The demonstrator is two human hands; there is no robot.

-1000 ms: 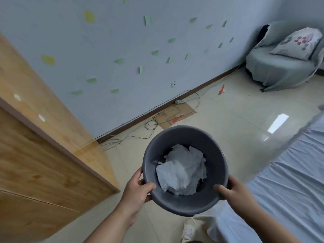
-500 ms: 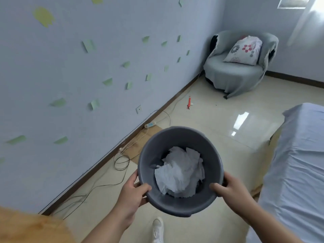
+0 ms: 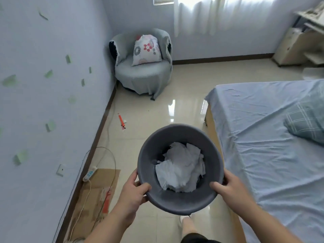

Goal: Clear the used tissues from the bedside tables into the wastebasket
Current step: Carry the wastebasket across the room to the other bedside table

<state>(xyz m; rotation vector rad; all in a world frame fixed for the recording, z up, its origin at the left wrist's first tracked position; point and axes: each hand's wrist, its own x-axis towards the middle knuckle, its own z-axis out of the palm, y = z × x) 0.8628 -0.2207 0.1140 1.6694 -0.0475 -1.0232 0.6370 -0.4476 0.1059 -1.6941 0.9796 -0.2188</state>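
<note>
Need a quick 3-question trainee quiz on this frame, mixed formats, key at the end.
1. True or false: the wastebasket is standing on the floor.
2. Multiple choice: what lies inside the wastebasket? A) crumpled white tissues B) a red pen C) nothing
3. Fill in: the floral cushion rests on the grey ____ in the corner.

Key:
1. False. The left hand and right hand hold it up by its rim, one on each side.
2. A
3. Armchair.
</note>
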